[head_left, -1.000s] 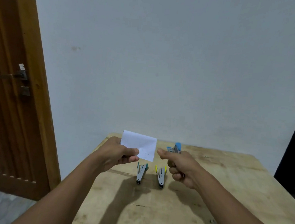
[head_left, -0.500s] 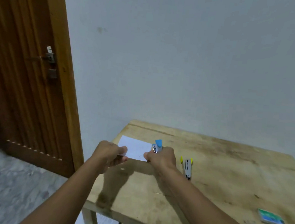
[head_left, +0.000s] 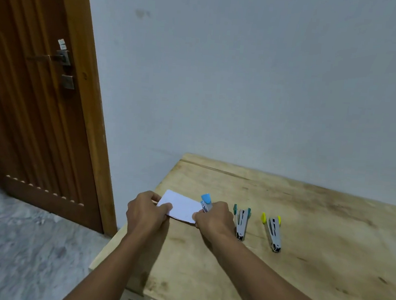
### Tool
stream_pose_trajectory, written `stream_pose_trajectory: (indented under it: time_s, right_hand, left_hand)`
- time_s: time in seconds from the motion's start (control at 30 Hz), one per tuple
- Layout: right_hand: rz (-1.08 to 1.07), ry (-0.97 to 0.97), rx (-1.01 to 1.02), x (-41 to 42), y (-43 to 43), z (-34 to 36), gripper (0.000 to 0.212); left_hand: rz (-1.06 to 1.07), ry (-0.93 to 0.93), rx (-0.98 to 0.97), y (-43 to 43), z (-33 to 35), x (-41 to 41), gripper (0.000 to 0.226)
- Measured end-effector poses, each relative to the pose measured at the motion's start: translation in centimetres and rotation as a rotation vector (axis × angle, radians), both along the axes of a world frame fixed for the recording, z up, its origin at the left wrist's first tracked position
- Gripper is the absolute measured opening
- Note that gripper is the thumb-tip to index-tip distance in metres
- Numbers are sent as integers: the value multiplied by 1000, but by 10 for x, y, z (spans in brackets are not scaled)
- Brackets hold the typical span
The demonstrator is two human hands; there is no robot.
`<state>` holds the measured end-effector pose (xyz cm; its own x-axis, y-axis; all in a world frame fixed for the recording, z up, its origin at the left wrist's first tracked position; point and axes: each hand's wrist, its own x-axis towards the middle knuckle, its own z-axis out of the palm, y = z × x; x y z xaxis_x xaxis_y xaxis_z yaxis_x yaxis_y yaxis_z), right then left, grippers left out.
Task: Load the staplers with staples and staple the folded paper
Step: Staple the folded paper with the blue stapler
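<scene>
The fingers of the left hand [head_left: 147, 211] pinch the folded white paper [head_left: 182, 206] at the left end of the wooden surface [head_left: 304, 231]; the right hand [head_left: 215, 219] grasps a small blue-capped metal stapler [head_left: 206, 202] on its right edge. If the paper slips, the staple may miss the layers.

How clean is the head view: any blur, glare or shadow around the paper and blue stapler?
Head view: dim, even light, no glare; left hand and right hand cast soft shadows on the table; folded paper and blue stapler read fairly sharp; the floor looks smeared; the door frame leans from the wide angle.
</scene>
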<state>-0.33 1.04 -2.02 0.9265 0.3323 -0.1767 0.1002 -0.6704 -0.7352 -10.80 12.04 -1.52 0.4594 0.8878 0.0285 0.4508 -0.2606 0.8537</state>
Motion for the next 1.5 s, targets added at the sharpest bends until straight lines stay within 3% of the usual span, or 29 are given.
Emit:
stream_pose_trajectory:
  time_s: [0.27, 0.47, 0.57, 0.73, 0.9, 1.0, 1.1, 1.3, 1.5]
  right_hand:
    - [51, 43, -39, 7, 5, -1, 23]
    - [110, 209, 157, -1, -4, 5, 40]
    - [120, 323, 283, -6, -18, 19, 18]
    - [61, 317, 388, -2, -48, 41, 15]
    - [37, 125, 425, 20, -99, 70, 14]
    - [-37, 114, 473, 32, -138, 77, 17]
    - [-100, 114, 475, 51, -172, 72, 20]
    - [-247, 124, 408, 82, -219, 53, 25]
    - [-355, 122, 256, 94, -226, 31, 31]
  left_hand:
    - [9, 67, 0, 8, -4, 5, 23]
    - [-59, 83, -86, 8, 0, -2, 46]
    - [-45, 107, -73, 0, 7, -6, 65]
    - [3, -45, 65, -37, 32, -10, 46]
    - [-345, -89, -22, -107, 50, 9, 30]
    - [-508, -67, -59, -156, 50, 31, 39]
    - [-576, -97, -49, -197, 47, 55, 26]
    - [-588, -5, 69, -249, 37, 87, 14]
    - [-614, 129, 159, -259, 14, 103, 24]
